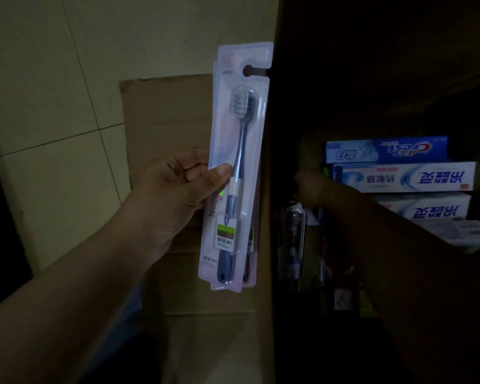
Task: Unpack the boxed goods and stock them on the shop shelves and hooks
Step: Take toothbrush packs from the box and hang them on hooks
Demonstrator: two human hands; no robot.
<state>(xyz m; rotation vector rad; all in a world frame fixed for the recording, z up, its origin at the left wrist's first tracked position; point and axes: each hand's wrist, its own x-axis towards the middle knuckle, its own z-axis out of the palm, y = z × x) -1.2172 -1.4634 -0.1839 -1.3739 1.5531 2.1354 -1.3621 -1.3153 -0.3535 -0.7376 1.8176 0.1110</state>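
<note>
Left grip clasped packaged toothbrushes before cardboard box; right grip, beside it, too dark to tell.

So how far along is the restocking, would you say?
Partway. Boxed toothpaste already sits stacked on the dark shelf, and toothbrush packs seem to hang below it. The left hand grips a blister-packed toothbrush, not yet hung; the right hand reaches into the shelving. The cardboard box behind may hold more; its contents are hidden.

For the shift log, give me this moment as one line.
left hand: holds toothbrush pack upright | right hand: reaching into dark shelf, grip unclear | toothpaste boxes: stacked
</note>
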